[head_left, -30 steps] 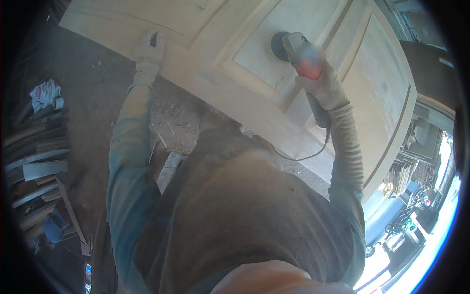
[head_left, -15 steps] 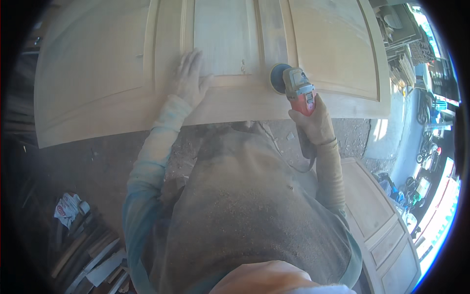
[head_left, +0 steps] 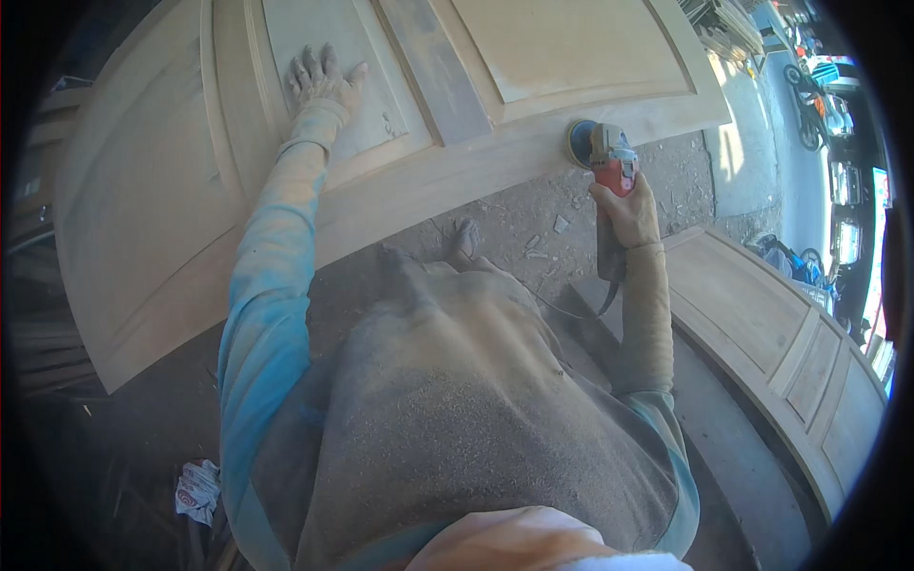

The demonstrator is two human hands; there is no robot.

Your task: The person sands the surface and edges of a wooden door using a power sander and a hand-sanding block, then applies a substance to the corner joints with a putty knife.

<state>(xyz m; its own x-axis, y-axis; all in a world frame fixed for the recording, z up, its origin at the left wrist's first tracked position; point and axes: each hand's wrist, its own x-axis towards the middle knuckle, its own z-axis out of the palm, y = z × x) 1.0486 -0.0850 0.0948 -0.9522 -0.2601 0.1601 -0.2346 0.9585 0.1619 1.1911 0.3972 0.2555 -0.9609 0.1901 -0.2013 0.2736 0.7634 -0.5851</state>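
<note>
A pale wooden panelled door (head_left: pixel 557 147) lies flat in front of me, its near edge slanting up to the right. My left hand (head_left: pixel 324 84) rests on one of its raised panels with the fingers spread. In my right hand (head_left: pixel 630 211) is an angle grinder (head_left: pixel 614 164), red and grey, held by its body. A round sanding disc (head_left: pixel 579 144) on its head is at the door's near edge; whether it touches the wood I cannot tell. From the tool's rear a cord (head_left: pixel 564 311) runs down and left.
A second panelled door (head_left: pixel 733 295) leans or lies at the right. Scraps litter the dusty floor (head_left: pixel 533 228). A crumpled white bag (head_left: pixel 198 490) sits at the lower left. Stacked boards (head_left: pixel 728 27) stand at the far right, near a motorbike (head_left: pixel 807 109).
The view has turned, so the door now lies aslant. My left hand is further in on the panel. The grinder has shifted right along the frame to the near edge.
</note>
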